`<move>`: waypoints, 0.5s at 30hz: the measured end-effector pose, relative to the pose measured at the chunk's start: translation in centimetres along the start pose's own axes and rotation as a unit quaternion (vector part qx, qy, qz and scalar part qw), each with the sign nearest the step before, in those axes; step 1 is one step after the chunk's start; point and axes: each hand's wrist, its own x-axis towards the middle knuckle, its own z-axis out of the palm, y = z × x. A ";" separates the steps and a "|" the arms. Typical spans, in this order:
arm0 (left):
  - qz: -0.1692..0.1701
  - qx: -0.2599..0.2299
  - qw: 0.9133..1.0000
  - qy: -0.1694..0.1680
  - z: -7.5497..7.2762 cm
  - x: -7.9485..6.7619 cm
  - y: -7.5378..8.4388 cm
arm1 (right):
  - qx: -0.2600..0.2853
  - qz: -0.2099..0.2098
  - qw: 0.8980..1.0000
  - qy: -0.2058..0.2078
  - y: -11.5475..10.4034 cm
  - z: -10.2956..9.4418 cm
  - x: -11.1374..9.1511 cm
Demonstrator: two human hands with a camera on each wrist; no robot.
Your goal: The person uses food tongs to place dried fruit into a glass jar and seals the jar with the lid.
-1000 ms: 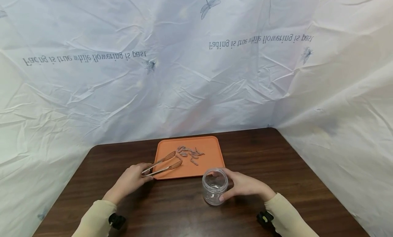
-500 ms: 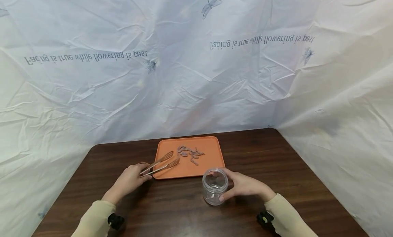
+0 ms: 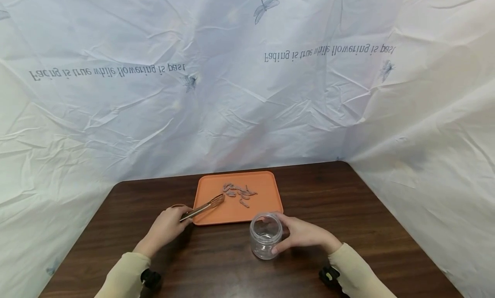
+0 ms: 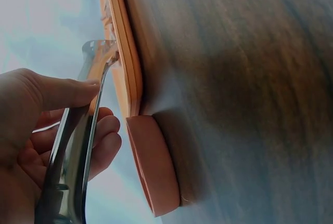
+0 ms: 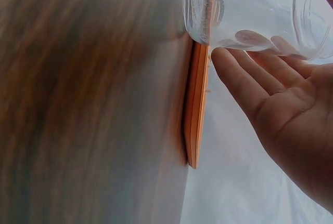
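In the head view my left hand [image 3: 164, 229] grips metal tongs [image 3: 201, 209], their arms pressed close together and their tips over the left part of the orange tray [image 3: 267, 212]. The left wrist view shows the thumb on one side of the tongs [image 4: 78, 146] and curled fingers on the other. Several greyish-brown strips [image 3: 244, 194] lie loosely on the tray, just right of the tong tips. My right hand [image 3: 305, 237] holds a clear, lidless jar [image 3: 263, 250] upright in front of the tray, thumb on its near side. Nothing shows inside the jar [image 5: 260, 11].
A low, round reddish-brown object [image 4: 158, 167] stands on the table beside the tray's near left corner, mostly hidden behind the left hand in the head view. The dark wooden table [image 3: 371, 238] backs onto white printed sheeting [image 3: 239, 109].
The tongs have drawn back slightly, then their spread arms have come together over the tray. My right hand and the jar have shifted a little to the left.
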 end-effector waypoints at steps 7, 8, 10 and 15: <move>0.006 0.006 1.000 0.011 -0.2 -0.3 0.1 | 0.002 -0.007 1.000 -0.004 -0.1 0.2 0.4; 0.009 0.006 1.000 0.014 -0.3 -0.3 0.1 | 0.003 -0.009 1.000 -0.004 -0.1 0.2 0.4; 0.011 0.004 1.000 0.014 -0.6 -0.4 0.1 | 0.006 -0.014 1.000 -0.007 0.0 0.2 0.5; 0.001 -0.018 1.000 -0.005 -1.7 -0.4 0.4 | 0.008 -0.014 1.000 -0.006 0.1 0.3 0.4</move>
